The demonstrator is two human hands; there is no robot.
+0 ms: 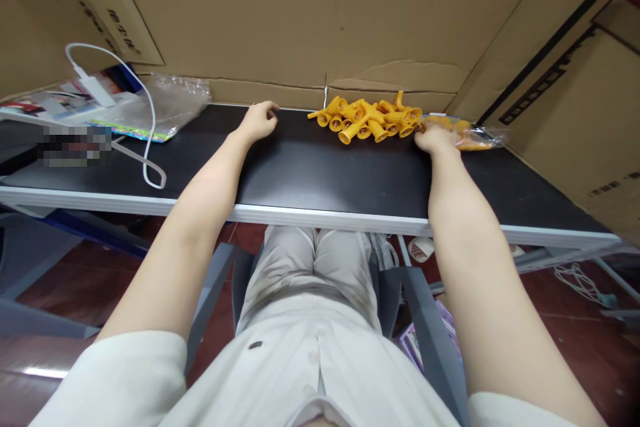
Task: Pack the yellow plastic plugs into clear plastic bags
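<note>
On the black tabletop point(320, 170) lies a heap of yellow plastic pieces point(370, 119) with flared, hollow, trumpet-like ends. My left hand point(259, 121) rests left of the heap, apart from it, with fingers loosely bent and nothing in them. At the heap's right end is my right hand point(436, 138), its fingers curled in against the outermost pieces. What those fingers hold, if anything, is hidden. Just behind and right of that hand lies a clear plastic bag point(493, 138) with more yellow pieces in it.
A clear bag point(173, 103) with a coloured strip lies at the left, by a looped white cable point(151, 113) and a pixelated object point(75, 147). Cardboard point(280, 20) walls the table's back and right side. A grey chair armrest point(425, 320) stands below the table edge.
</note>
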